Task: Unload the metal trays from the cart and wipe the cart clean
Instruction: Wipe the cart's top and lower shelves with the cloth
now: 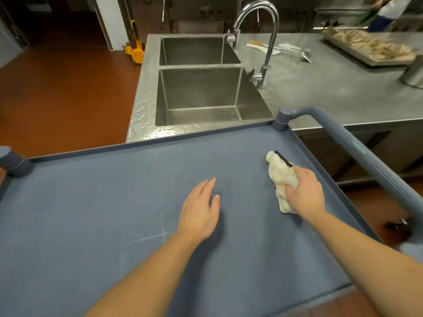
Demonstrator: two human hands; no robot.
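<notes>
Wiping step: the cart top (114,213) carries no trays, so I judge the unloading done and the wiping in hand.
Right hand (305,193): fingers curled round a bunched white cloth (280,172), which lies on the cart top near its right edge.
Left hand (199,209): fingers straight, holding nothing, low over the middle.
Next move: sweep the cloth leftward with even pressure.

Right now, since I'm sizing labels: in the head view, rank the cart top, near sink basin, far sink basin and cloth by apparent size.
1. cart top
2. near sink basin
3. far sink basin; farther off, so true size unsure
4. cloth
</notes>
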